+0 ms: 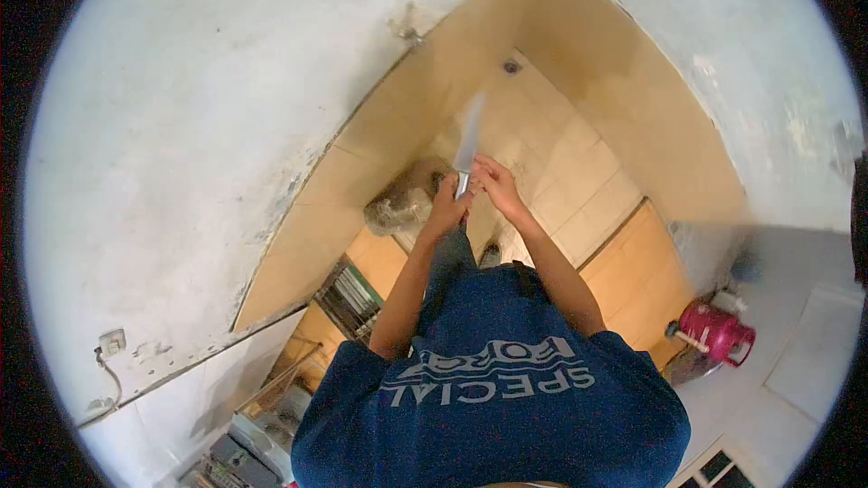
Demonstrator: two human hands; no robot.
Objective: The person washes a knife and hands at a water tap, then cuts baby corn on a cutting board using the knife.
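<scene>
a long-bladed knife (469, 140) is held point-forward over floor tiles (570, 167). its handle is gripped by the left hand (444, 209); whether it is also gripped by the right hand (496, 185), curled near the blade's base, cannot be told. a magenta gas cylinder (708, 329) is seen farther right.

We have the long silver metal-bladed knife (468, 140) before the torso, handle in the left hand (443, 208), right hand (496, 186) just beside it.
Ahead, slightly right of its tip, we mark the small round dark drain (512, 66) in the beige tiled floor (579, 181); left, the bulky clear-plastic bundle (398, 206); far left, the white plastic socket (112, 342) on the white plaster wall (181, 126); right, the rounded magenta metal cylinder (714, 333).
</scene>
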